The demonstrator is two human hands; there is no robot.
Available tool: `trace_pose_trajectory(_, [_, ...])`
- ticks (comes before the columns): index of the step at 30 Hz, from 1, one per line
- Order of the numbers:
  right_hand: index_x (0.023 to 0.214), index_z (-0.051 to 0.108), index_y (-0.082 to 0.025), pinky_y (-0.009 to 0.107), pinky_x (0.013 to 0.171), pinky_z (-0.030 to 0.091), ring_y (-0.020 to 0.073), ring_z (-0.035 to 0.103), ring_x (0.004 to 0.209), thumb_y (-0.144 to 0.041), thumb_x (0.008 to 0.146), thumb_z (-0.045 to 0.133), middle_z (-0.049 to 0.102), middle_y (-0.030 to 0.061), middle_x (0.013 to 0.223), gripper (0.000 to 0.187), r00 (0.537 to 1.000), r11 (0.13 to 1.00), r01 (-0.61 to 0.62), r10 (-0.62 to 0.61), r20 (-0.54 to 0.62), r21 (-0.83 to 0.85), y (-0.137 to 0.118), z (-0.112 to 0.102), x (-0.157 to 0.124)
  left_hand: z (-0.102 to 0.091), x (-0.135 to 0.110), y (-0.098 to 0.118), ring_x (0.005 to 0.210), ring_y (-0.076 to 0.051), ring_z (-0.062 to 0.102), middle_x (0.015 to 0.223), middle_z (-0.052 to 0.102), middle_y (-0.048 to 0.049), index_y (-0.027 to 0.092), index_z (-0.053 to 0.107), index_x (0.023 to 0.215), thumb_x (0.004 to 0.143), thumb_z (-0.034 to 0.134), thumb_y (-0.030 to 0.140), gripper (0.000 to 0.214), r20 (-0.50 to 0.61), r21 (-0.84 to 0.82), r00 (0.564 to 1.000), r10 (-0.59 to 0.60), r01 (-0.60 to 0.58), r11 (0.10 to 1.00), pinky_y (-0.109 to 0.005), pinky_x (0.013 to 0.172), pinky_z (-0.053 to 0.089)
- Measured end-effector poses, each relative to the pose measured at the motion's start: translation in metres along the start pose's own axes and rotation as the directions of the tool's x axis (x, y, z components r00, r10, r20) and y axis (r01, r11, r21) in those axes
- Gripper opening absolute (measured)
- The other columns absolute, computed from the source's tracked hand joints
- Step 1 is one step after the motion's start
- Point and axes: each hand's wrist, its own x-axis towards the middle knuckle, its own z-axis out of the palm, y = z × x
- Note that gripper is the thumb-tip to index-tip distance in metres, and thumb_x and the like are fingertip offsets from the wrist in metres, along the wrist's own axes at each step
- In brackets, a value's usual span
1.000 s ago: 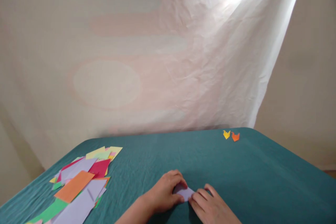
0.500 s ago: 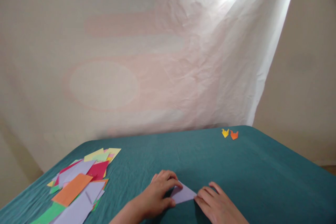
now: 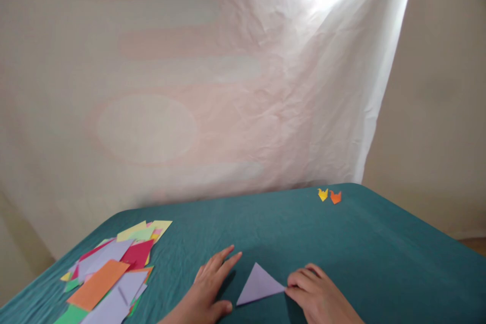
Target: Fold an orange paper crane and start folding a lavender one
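Observation:
A lilac sheet of paper (image 3: pixel 259 285), folded into a triangle, lies on the green tablecloth near the front. Its right corner is pinched between the thumb and fingers of my right hand (image 3: pixel 318 291). To the left of the paper, my left hand (image 3: pixel 212 286) is apart from it, fingers spread and nothing held. The left hand's thumb points towards the paper's lower left corner without touching it.
On the left lies a loose pile of coloured paper sheets (image 3: pixel 99 283). Two small folded paper figures, a yellow one (image 3: pixel 323 195) and an orange one (image 3: pixel 335 197), sit near the far right edge of the tablecloth (image 3: pixel 228 223). Behind hangs a pale curtain (image 3: pixel 243 111).
My left hand has let go of the folded paper and moved left, its fingers opening out. The right hand stays at the paper's right corner. The view has shifted slightly.

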Motion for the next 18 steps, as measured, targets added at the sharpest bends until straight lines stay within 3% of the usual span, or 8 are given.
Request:
trace_pose_trajectory(3, [0.091,0.067,-0.024,0.03,0.079,0.043,0.0158,0.06,0.086,0.004,0.075,0.044,0.067,0.0002,0.089,0.04,0.994,0.986,-0.111,0.112,-0.004,0.122,0.001,-0.006,0.0,0.003,-0.001,-0.004,0.136,-0.034,0.026,0.151,0.029,-0.0073,0.034,0.029,0.145,0.077,0.064,0.03,0.076,-0.069,-0.032,0.997,-0.045,0.043,0.999,-0.05,0.109,0.025])
trace_pose_trajectory(7, [0.105,0.064,-0.021,0.031,0.079,0.047,0.0179,0.061,0.092,0.001,0.078,0.042,0.068,0.0046,0.098,0.042,0.984,0.963,-0.156,0.171,-0.05,0.219,0.001,-0.006,0.001,0.011,0.014,0.007,0.13,-0.026,0.039,0.14,0.046,-0.0075,0.029,0.045,0.136,0.078,0.054,0.018,0.059,-0.119,-0.125,0.986,-0.113,0.098,0.987,-0.043,0.11,0.027])
trace_pose_trajectory(10, [0.109,0.062,-0.021,0.032,0.079,0.048,0.0183,0.062,0.091,-0.001,0.079,0.042,0.068,0.0053,0.098,0.041,0.981,0.952,-0.16,0.183,-0.066,0.261,0.001,-0.005,0.002,0.023,0.03,0.021,0.116,-0.024,0.05,0.123,0.058,-0.0071,0.025,0.045,0.135,0.065,0.061,0.012,0.073,-0.126,-0.182,0.983,-0.136,0.112,0.977,-0.039,0.104,0.034])
trace_pose_trajectory(13, [0.11,0.061,-0.022,0.033,0.079,0.049,0.0186,0.063,0.09,-0.001,0.079,0.042,0.068,0.0055,0.097,0.042,0.979,0.942,-0.17,0.194,-0.055,0.29,0.003,-0.005,0.004,0.036,0.042,0.029,0.103,-0.022,0.055,0.108,0.063,-0.0046,0.024,0.043,0.135,0.06,0.059,0.008,0.078,-0.151,-0.207,0.977,-0.148,0.116,0.972,-0.037,0.097,0.039])
trace_pose_trajectory(16, [0.111,0.061,-0.021,0.034,0.08,0.05,0.019,0.063,0.089,0.0,0.077,0.041,0.068,0.006,0.096,0.045,0.975,0.932,-0.192,0.216,-0.046,0.306,0.004,-0.004,0.003,0.044,0.046,0.035,0.094,-0.021,0.057,0.1,0.063,-0.0039,0.024,0.043,0.134,0.061,0.055,0.005,0.077,-0.191,-0.178,0.975,-0.115,0.08,0.981,-0.035,0.09,0.041])
trace_pose_trajectory(18, [0.113,0.059,-0.02,0.035,0.083,0.051,0.0194,0.062,0.093,0.0,0.075,0.04,0.067,0.0076,0.101,0.047,0.974,0.937,-0.187,0.216,-0.069,0.296,0.004,-0.005,0.003,0.045,0.045,0.038,0.089,-0.021,0.058,0.094,0.064,-0.0038,0.024,0.052,0.124,0.065,0.053,0.005,0.062,-0.202,-0.131,0.979,-0.027,0.0,0.991,-0.034,0.084,0.042])
